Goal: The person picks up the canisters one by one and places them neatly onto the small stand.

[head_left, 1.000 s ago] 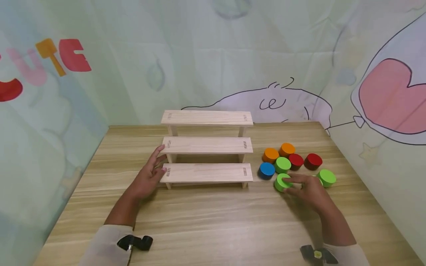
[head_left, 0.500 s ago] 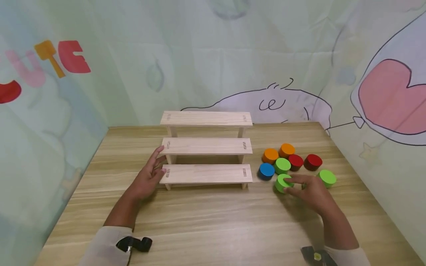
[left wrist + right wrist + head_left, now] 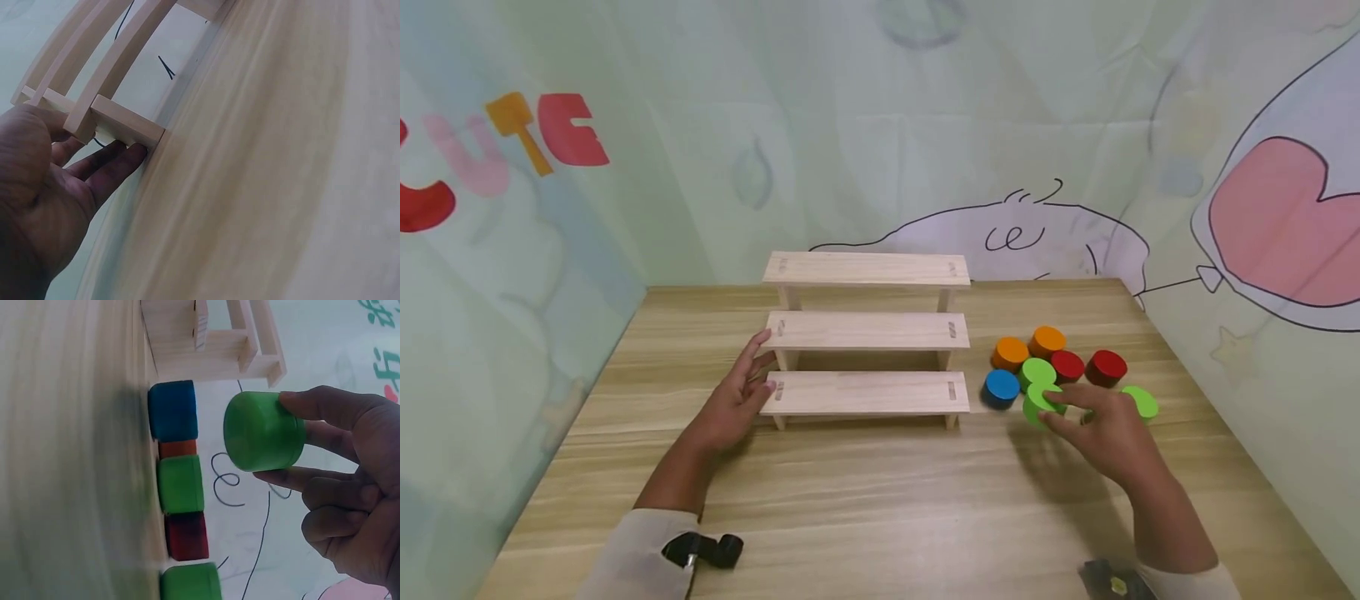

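Note:
A three-tier wooden rack (image 3: 867, 392) stands on the table, its tiers bare. My left hand (image 3: 735, 404) holds the rack's left end; in the left wrist view the thumb and fingers of that hand (image 3: 56, 181) lie around the end of a board and its support (image 3: 128, 122). Between thumb and fingers, my right hand (image 3: 1108, 433) pinches a green cylinder (image 3: 1042, 405). The right wrist view shows this green cylinder (image 3: 262, 431) raised off the table, held by the fingertips of the right hand (image 3: 350, 469).
Right of the rack stand a blue cylinder (image 3: 1001, 389), two orange ones (image 3: 1011, 354), two red ones (image 3: 1107, 367), and a green one (image 3: 1037, 373). Another green cylinder (image 3: 1141, 402) is partly behind the right hand. A printed cloth (image 3: 865, 125) hangs behind the table (image 3: 865, 517).
My right hand has lifted the green cylinder off the table, moving it slightly up and away. The left hand and the rack have stayed in place.

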`<state>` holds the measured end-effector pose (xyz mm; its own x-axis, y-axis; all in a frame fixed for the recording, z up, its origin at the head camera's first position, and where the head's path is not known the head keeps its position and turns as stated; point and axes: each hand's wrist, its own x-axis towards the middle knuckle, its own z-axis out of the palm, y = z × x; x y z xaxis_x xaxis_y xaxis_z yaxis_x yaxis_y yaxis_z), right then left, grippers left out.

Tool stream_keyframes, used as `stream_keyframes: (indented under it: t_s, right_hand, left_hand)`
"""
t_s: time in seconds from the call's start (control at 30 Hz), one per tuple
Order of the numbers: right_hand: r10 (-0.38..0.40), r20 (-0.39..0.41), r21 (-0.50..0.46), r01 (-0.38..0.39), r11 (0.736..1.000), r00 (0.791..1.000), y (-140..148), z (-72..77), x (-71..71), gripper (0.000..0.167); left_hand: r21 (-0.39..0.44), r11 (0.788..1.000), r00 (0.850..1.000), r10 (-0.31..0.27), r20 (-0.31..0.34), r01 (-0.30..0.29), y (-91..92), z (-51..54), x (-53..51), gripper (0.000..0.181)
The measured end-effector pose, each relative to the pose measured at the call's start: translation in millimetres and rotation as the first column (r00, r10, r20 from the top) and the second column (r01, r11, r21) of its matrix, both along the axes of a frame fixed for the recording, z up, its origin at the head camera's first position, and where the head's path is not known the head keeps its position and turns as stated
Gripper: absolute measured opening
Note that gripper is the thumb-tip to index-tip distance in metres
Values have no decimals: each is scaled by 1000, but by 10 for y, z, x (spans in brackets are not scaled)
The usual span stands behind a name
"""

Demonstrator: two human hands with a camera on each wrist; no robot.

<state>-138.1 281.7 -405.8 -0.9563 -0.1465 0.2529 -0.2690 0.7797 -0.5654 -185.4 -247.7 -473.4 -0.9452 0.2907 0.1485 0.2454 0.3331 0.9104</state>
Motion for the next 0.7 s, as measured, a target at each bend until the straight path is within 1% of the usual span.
stream_keyframes:
  t_s: [0.07,0.2,0.3,0.37,0.43,0.5,0.6,0.7]
  right_hand:
    - [2,-38,1,-2,1000,999,-23,29,-12,32]
    - [-21,-86,-6,20,1000,996,-92,103,-41,33]
    - [-27,-143,-31,22,999,989,-165,167,-81,33]
    - [-19,-197,-43,11,999,980,-223,217,-121,33]
    - [-10,-258,-53,-4,999,966,-286,273,-175,32]
    - [-11,-303,-56,-7,998,953,-348,327,-230,32]
    - [-17,-346,-55,-2,999,938,-444,399,-310,33]
    - [3,-379,-59,-27,998,925,-551,469,-400,34]
  left_hand:
    - [-8,1000,1000,7,-2,-7,1,2,0,78]
    - [-43,999,1000,18,-12,-19,-3,9,-4,77]
    - [-62,998,1000,18,-14,-19,-11,13,-4,77]
    - [-68,997,1000,20,-18,-21,-17,13,-2,76]
    - [-71,997,1000,23,-20,-25,-24,10,-1,76]
    - [-68,997,1000,23,-21,-25,-27,5,-3,76]
    - [-59,998,1000,18,-15,-19,-21,-5,-6,76]
    - [-58,998,1000,20,-9,-20,-9,-10,-2,76]
